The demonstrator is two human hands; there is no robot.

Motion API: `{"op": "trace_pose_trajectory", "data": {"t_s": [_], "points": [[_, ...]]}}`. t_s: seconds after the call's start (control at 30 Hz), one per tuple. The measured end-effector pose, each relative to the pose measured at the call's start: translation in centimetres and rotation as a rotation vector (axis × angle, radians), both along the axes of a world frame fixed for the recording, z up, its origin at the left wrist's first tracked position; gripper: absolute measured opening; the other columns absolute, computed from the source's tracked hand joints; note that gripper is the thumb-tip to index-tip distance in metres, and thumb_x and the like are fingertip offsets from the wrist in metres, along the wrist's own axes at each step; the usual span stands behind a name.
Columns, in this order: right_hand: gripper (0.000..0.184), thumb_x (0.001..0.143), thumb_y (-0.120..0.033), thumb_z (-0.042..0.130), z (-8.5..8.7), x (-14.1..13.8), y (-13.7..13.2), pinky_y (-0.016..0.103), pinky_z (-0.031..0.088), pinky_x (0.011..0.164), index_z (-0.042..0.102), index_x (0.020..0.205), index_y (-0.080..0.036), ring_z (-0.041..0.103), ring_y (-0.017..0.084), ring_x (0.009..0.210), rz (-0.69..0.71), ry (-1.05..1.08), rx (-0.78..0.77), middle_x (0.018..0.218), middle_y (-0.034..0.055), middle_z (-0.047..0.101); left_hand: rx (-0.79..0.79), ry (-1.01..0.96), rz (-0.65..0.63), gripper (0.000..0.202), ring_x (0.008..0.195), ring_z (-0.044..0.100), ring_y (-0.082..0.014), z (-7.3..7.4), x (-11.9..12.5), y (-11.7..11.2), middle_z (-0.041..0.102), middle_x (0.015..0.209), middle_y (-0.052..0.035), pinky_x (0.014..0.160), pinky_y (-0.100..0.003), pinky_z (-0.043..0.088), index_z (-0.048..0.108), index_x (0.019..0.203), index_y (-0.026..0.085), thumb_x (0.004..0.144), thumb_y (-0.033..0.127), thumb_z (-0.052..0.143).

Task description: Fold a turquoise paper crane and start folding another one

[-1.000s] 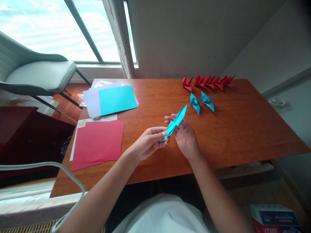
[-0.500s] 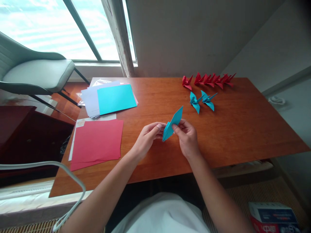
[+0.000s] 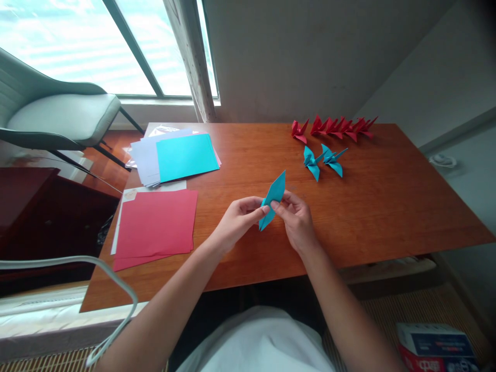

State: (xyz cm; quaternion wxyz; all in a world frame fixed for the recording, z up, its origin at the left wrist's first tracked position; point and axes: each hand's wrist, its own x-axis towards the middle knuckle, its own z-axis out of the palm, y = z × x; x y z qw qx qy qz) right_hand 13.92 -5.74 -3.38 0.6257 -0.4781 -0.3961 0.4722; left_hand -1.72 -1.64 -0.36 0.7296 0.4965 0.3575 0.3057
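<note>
Paper [image 3: 277, 187], blue, folded, held over worktop [image 3: 387, 206]: left hand [image 3: 241, 219] pinched closed on 9 o'clock edge, right hand [image 3: 299, 222] likewise at 3 o'clock. Uneven thumb pressure could skew creases; outward pull might tear it.

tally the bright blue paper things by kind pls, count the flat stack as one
Blue cranes: 2
Held blue folded piece: 1
Stack of blue sheets: 1 (sheets inside can't be counted)
Total: 4
</note>
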Motion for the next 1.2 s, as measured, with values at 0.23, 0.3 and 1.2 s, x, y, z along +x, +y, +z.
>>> {"op": "trace_pose_trajectory", "data": {"t_s": [0.23,0.3,1.2], "points": [[0.017,0.087,-0.038,0.074,0.5,0.2,-0.2,0.033,0.056,0.085,0.077,0.101,-0.028,0.069,0.02,0.094,0.122,0.029,-0.039,0.099,0.0007,0.076,-0.023,0.001,-0.021,0.035,0.074,0.056,-0.0139,-0.3,0.0,-0.1,0.07,0.082,-0.004,0.071,-0.025,0.043,0.078,0.089,0.013,0.081,0.047,0.078],[0.021,0.091,-0.04,0.07,0.9,0.4,-0.1,0.035,0.057,0.089,0.078,0.107,-0.029,0.071,0.022,0.101,0.217,0.007,-0.028,0.107,0.0019,0.077,-0.017,0.003,-0.023,0.035,0.074,0.055,-0.0135,-0.3,0.0,-0.1,0.067,0.08,-0.0031,0.07,-0.025,0.042,0.077,0.086,0.013,0.081,0.048,0.077],[0.032,0.101,-0.023,0.051,1.6,1.6,0.5,0.042,0.057,0.1,0.071,0.123,-0.035,0.068,0.021,0.119,0.201,-0.695,0.402,0.128,0.0011,0.073,-0.062,-0.007,0.076,0.045,0.068,0.056,-0.0138,-0.1,0.1,-0.3,0.067,0.073,-0.0036,0.067,-0.027,0.047,0.078,0.084,0.012,0.075,0.056,0.08]]}}
